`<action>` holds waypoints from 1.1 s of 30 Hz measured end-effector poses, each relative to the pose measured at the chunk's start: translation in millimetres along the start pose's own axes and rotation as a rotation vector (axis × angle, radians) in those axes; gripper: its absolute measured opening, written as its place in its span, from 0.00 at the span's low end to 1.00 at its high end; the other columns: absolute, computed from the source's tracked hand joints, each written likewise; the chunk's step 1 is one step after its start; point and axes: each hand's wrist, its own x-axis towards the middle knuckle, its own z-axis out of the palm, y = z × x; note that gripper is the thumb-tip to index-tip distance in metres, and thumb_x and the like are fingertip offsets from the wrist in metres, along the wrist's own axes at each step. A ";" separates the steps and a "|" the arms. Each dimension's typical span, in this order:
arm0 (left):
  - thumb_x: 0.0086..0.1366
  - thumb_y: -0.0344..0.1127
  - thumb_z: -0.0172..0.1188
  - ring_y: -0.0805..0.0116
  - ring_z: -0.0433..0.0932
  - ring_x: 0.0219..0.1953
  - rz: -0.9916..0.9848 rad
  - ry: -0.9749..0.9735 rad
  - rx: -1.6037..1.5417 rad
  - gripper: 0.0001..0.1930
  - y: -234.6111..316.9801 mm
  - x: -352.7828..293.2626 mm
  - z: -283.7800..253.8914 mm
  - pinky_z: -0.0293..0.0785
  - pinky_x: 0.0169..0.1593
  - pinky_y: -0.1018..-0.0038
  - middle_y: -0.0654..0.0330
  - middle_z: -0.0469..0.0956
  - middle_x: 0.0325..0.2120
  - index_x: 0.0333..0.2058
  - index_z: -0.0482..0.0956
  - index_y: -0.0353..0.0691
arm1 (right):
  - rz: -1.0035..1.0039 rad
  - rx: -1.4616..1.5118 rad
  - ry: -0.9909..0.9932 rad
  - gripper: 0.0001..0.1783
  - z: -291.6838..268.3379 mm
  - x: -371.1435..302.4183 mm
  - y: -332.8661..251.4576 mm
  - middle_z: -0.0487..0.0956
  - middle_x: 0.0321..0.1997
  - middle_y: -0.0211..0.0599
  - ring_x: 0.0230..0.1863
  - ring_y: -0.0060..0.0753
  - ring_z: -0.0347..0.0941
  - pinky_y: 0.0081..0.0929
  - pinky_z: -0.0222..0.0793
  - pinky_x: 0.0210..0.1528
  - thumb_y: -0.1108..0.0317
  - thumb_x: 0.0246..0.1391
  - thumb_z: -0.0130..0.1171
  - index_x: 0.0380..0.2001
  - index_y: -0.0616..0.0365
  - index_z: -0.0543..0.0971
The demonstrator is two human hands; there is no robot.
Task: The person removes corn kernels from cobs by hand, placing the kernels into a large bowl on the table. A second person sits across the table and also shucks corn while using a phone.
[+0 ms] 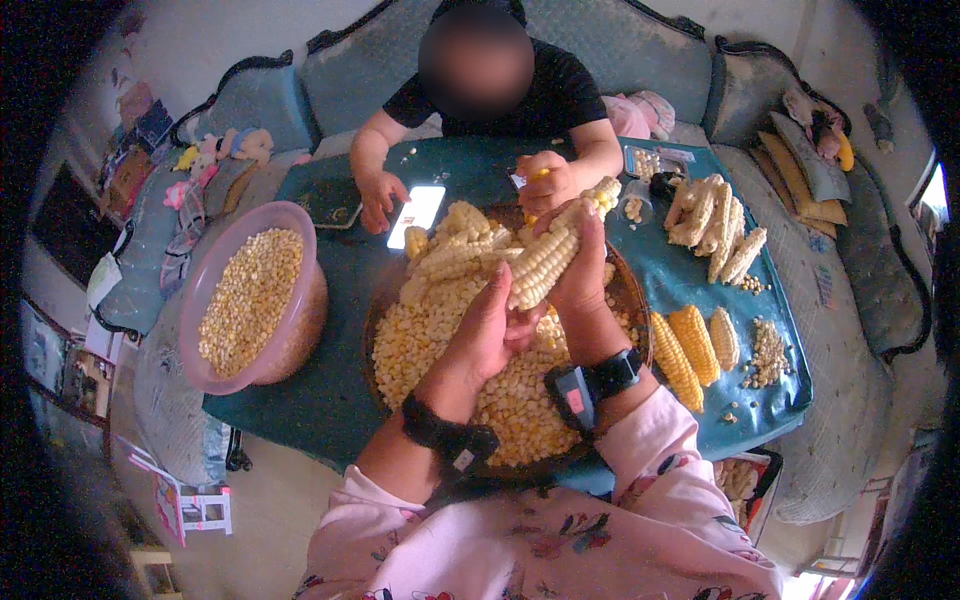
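Over a wide round basket (648, 345) of loose kernels, I hold a pale corn cob (547, 263) at a slant. My left hand (492, 318) is closed at its near end, the thumb along its side. Higher up, my right hand (585, 262) wraps round the cob toward its far end. Beneath both hands lie many white and yellow kernels (415, 345). Several bare cobs (460, 250) are piled at the basket's far side. Both my wrists carry black straps with small devices.
A pink bowl (305, 225) full of kernels stands left. Across the table sits a person (560, 95), a hand near a lit phone (418, 215). To the right lie yellow cobs (692, 345), stripped cobs (705, 220), scattered kernels (767, 355) and a clear container (655, 162).
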 end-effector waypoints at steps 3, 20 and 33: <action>0.60 0.60 0.36 0.82 0.52 0.11 0.042 0.060 0.043 0.22 -3.1 -0.2 3.1 0.46 0.14 0.85 0.70 0.63 0.14 0.30 0.67 0.46 | 0.020 0.085 0.078 0.21 9.3 -1.7 -1.3 0.69 0.25 0.33 0.27 0.26 0.64 0.22 0.60 0.30 0.47 0.51 0.38 0.27 0.55 0.67; 0.61 0.59 0.32 0.83 0.54 0.12 0.016 -0.033 -0.040 0.24 1.7 -4.5 6.1 0.48 0.15 0.85 0.67 0.68 0.18 0.35 0.66 0.45 | 0.077 0.202 -0.023 0.31 -6.7 8.7 4.7 0.69 0.34 0.37 0.34 0.30 0.65 0.24 0.61 0.35 0.42 0.47 0.37 0.41 0.60 0.66; 0.62 0.50 0.33 0.84 0.54 0.12 0.068 0.030 0.108 0.20 4.2 -2.7 4.7 0.49 0.15 0.87 0.64 0.72 0.23 0.43 0.65 0.44 | 0.093 0.152 0.015 0.27 -5.5 6.0 3.1 0.68 0.30 0.35 0.30 0.30 0.65 0.24 0.61 0.31 0.43 0.48 0.39 0.36 0.58 0.67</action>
